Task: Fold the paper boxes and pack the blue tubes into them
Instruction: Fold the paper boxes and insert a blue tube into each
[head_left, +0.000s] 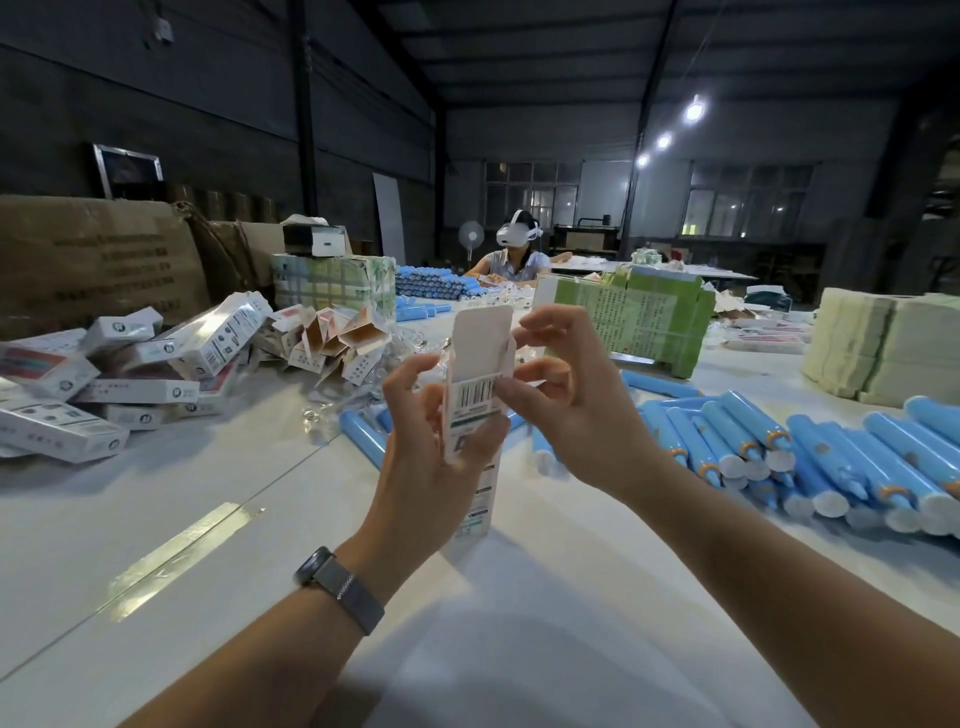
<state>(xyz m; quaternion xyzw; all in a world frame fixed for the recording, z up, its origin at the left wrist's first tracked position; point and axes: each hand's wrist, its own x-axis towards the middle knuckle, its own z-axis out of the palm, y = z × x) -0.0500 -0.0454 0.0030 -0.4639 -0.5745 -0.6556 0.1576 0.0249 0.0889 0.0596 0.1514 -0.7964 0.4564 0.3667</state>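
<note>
A white paper box (475, 395) with a barcode stands upright above the table, its top flap raised. My left hand (431, 441) grips the box round its middle from the left. My right hand (566, 395) pinches the box's upper right edge, thumb near the barcode and fingers at the side flap. Many blue tubes (779, 457) with white caps lie in a heap on the right. A few more blue tubes (363, 436) lie behind my hands. I cannot see inside the box.
Packed white boxes (104, 384) are heaped at the left, with open-ended boxes (332, 338) behind them. Bundles of green flat cartons (644, 317) and pale sheets (883, 343) stand at the right. A person wearing a headset (514, 249) sits across the white table (208, 519).
</note>
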